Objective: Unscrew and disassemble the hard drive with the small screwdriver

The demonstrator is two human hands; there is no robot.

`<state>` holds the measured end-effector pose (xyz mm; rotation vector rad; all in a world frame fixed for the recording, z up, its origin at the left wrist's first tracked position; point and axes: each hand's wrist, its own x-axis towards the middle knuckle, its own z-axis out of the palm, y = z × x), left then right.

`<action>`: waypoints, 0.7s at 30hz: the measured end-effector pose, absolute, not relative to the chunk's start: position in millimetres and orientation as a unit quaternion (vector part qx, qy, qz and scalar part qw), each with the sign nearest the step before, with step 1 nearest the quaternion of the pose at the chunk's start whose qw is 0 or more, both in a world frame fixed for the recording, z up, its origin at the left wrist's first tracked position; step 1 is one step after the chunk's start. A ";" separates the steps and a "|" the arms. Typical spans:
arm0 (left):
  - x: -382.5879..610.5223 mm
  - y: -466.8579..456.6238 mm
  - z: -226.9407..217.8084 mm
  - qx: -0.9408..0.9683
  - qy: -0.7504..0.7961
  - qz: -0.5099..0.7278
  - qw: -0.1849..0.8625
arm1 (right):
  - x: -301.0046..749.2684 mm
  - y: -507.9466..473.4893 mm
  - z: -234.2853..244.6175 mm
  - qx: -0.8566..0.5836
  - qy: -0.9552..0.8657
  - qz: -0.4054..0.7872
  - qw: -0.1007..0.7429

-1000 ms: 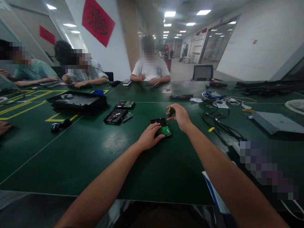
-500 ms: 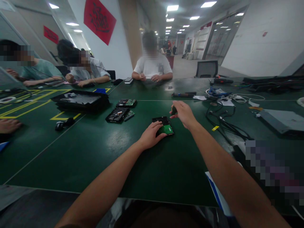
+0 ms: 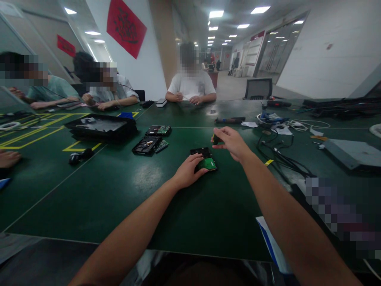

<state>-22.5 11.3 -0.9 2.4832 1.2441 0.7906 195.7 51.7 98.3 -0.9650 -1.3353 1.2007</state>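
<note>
A hard drive (image 3: 210, 163) with a green circuit board lies on the green table in front of me. My left hand (image 3: 190, 170) holds it down, fingers over its left side and thumb along the near edge. Just beyond the drive's right side, my right hand (image 3: 228, 141) is raised above the table, its fingers closed round the dark handle of a screwdriver (image 3: 216, 138). I cannot make out the screwdriver's shaft or tip. Farther left lie another opened drive (image 3: 145, 145), a loose circuit board (image 3: 162, 146) and a drive with its board showing (image 3: 158, 130).
A black tray (image 3: 101, 129) stands at the left, with a black coiled item (image 3: 81, 156) before it. To the right are black cables (image 3: 276, 153), a grey metal box (image 3: 353, 153) and a dark tool (image 3: 229, 120). Several people sit around the table, one straight across (image 3: 190, 85).
My right hand has shifted slightly and turned with the screwdriver, staying beside the drive. My left hand and the drive stay in place. The view has tilted a little.
</note>
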 end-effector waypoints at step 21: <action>-22.3 9.6 2.5 0.852 0.432 0.265 0.135 | 196.3 49.0 108.1 -0.444 -0.555 0.486 0.508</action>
